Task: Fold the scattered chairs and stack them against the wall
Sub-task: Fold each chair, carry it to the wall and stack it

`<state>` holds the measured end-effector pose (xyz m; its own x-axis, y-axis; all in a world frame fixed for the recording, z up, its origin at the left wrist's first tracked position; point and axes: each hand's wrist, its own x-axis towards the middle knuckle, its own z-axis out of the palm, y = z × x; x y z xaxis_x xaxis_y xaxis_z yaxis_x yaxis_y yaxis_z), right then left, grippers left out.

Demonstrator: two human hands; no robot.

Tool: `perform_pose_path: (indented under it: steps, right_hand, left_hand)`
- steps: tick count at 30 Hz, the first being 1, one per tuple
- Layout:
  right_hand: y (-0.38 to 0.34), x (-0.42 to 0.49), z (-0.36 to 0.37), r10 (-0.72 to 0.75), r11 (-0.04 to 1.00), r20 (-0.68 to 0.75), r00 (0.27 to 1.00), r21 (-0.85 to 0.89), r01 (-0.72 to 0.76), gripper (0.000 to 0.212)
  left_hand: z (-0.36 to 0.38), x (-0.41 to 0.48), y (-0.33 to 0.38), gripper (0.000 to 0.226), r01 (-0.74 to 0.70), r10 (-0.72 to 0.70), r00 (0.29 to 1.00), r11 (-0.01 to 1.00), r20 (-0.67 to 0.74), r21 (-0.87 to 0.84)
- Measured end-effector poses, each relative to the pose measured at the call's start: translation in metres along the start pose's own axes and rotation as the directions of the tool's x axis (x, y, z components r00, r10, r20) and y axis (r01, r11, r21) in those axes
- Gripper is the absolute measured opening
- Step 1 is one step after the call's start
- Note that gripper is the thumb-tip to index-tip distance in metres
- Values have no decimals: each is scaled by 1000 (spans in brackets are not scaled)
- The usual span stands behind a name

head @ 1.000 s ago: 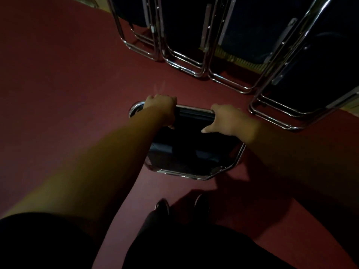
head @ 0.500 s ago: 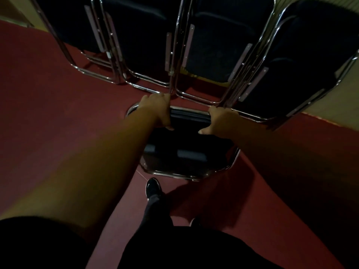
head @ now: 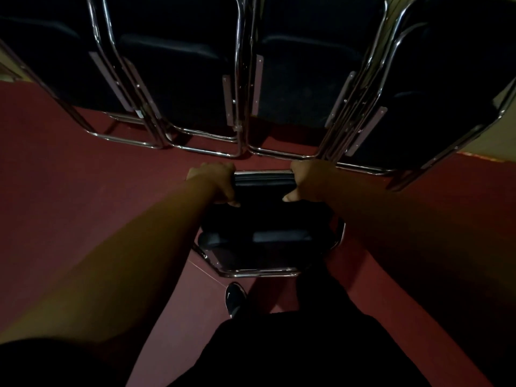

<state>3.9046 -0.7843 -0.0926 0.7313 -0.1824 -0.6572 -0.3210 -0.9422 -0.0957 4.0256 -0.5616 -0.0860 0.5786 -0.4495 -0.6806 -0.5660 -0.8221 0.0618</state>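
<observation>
Brought nearer the stacked chairs point(head: 178, 79) lining the upper frame, the folded chair point(head: 265, 219) at centre is gripped by its top rail, left hand point(head: 215, 181) and right hand point(head: 307, 180) both curled round it.

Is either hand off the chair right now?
No, the left hand and the right hand both grip the folded chair by its top edge.

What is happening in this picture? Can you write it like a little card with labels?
left hand: grips the top of the folded chair
right hand: grips the same top edge, further right
folded chair: black, shiny metal frame, in front of the person's legs
stacked chairs: folded, leaning in a row just beyond the held one
floor: red
shoe: black, near the held chair's lower end
</observation>
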Motion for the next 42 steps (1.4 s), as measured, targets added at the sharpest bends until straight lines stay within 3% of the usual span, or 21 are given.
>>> perform_pose_path:
  steps: [5, 10, 17, 20, 24, 32, 36, 42]
  right_hand:
    - [43, 65, -25, -58, 998, 40, 998, 5, 58, 96]
    - [97, 121, -63, -161, 983, 28, 987, 98, 157, 94]
    - [170, 161, -160, -171, 975, -44, 984, 133, 176, 82]
    - [191, 176, -199, -150, 979, -92, 984, 125, 160, 83]
    - [218, 195, -238, -105, 985, -160, 982, 119, 124, 82]
    - [244, 233, -291, 46, 987, -188, 981, 160, -16, 111]
    - [245, 240, -298, 91, 975, -273, 958, 220, -30, 101]
    - [242, 254, -309, 133, 977, -240, 961, 195, -87, 104]
  left_hand:
    - [-37, 68, 26, 75, 102, -97, 990, 993, 98, -51]
    - [-90, 139, 52, 78, 187, -167, 969, 977, 181, -103]
    - [-196, 184, 108, 72, 215, -212, 976, 973, 50, -87]
    - [-233, 206, 121, 87, 199, -202, 979, 975, -19, -97]
    - [-275, 242, 134, 84, 148, -158, 982, 985, -106, -91]
    - [-336, 311, 137, 82, -22, 19, 972, 1000, -232, -10]
    - [-356, 333, 133, 87, -85, 89, 964, 996, -251, 28]
    - [-360, 353, 128, 88, -117, 131, 958, 991, -257, 68]
